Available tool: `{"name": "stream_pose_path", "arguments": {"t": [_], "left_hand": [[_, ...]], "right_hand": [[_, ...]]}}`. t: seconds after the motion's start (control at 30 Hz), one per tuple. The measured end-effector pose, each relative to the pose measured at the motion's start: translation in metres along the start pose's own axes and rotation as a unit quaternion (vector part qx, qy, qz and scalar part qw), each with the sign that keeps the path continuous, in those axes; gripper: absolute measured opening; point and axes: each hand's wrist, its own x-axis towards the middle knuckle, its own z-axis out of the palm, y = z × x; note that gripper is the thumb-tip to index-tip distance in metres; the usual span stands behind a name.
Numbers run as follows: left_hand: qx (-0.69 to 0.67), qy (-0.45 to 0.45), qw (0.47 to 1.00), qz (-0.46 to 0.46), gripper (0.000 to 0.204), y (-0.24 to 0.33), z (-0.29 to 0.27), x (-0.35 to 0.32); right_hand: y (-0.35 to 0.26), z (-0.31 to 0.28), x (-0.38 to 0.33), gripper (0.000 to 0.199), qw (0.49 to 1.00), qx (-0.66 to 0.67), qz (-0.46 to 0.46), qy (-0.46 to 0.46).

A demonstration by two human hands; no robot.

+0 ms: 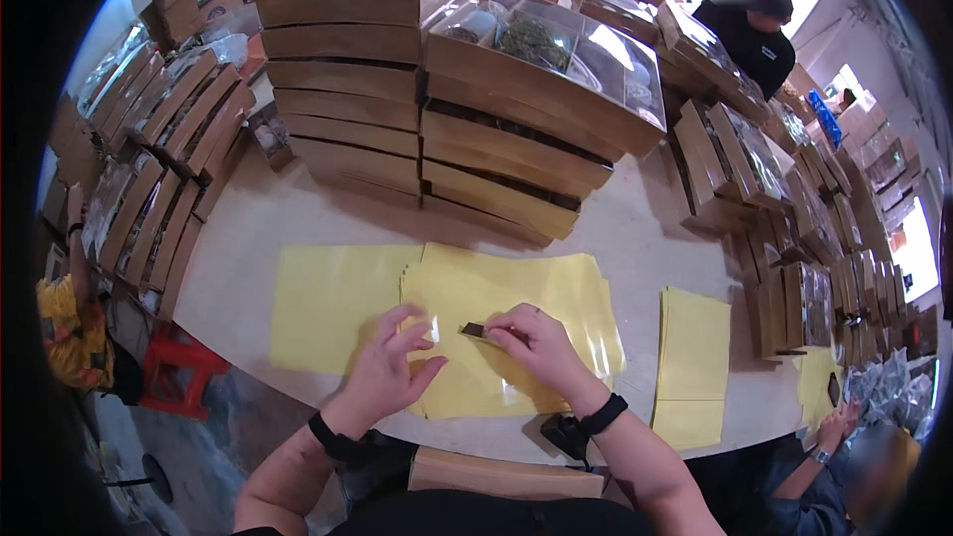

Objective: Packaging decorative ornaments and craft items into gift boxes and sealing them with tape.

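Note:
My right hand [541, 345] pinches a small dark, flat, rectangular piece [474, 330] between thumb and fingers, low over a stack of glossy yellow sheets [506, 283]. What the piece is, I cannot make out. To its left, my left hand [384, 369] is raised just above the stack's left part, fingers spread and holding nothing. Another yellow sheet [323, 308] lies flat at the left, its right edge meeting the stack. A dark band circles each of my wrists.
Tall piles of cardboard trays [347, 99] stand across the table from me, some with clear covers. More yellow sheets [693, 352] lie at right. A black device [566, 434] sits at the front edge. A red stool [182, 372] stands at left. Other people work around.

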Motion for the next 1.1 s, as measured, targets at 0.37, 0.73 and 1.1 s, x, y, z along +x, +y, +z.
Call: {"name": "stream_pose_path", "arguments": {"t": [0.37, 0.73, 1.1], "left_hand": [[0.097, -0.089, 0.991, 0.003, 0.059, 0.009, 0.005, 0.008], [0.115, -0.117, 0.986, 0.003, 0.061, 0.009, 0.012, 0.025], [0.126, -0.076, 0.989, 0.008, 0.062, 0.005, 0.019, 0.021]], "right_hand": [[0.003, 0.014, 0.018, 0.009, 0.999, 0.008, -0.02, 0.032], [0.006, 0.01, 0.02, 0.009, 1.0, 0.024, -0.011, -0.006], [0.016, 0.016, 0.016, 0.01, 0.998, 0.017, -0.018, 0.059]]}}
